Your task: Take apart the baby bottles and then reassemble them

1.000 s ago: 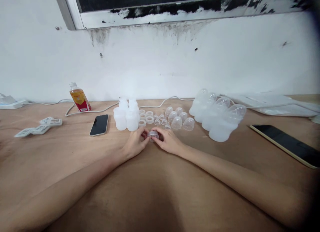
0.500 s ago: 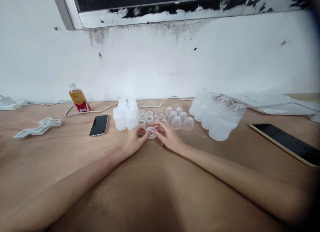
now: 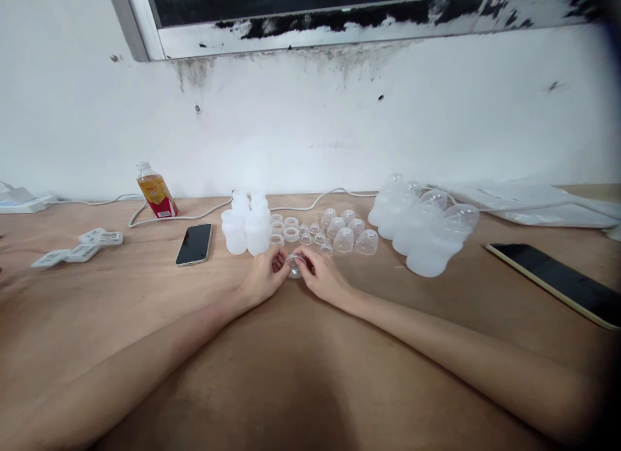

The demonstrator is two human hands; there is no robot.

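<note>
Between my two hands, low over the wooden table, is a small clear ring-shaped piece (image 3: 295,270). My left hand (image 3: 266,275) pinches its left side, and my right hand (image 3: 320,275) pinches its right side with thumb and fingers. Just beyond stand several white rings (image 3: 291,233), several small clear nipples (image 3: 315,230) and several clear domed caps (image 3: 344,240). White bottles (image 3: 246,226) without caps stand close together behind my left hand. To the right is a group of white bottles with clear domes (image 3: 427,247).
A dark phone (image 3: 194,244) and a drink bottle (image 3: 158,191) are on the left, with flat white pieces (image 3: 80,247) farther left. A larger phone (image 3: 557,284) lies at the right. A white cable (image 3: 334,191) runs along the wall beside a plastic bag (image 3: 524,205).
My right fingers have drawn in closer around the clear piece, which now looks tilted differently. The small nipples behind are more visible. The whole view has shifted slightly.
</note>
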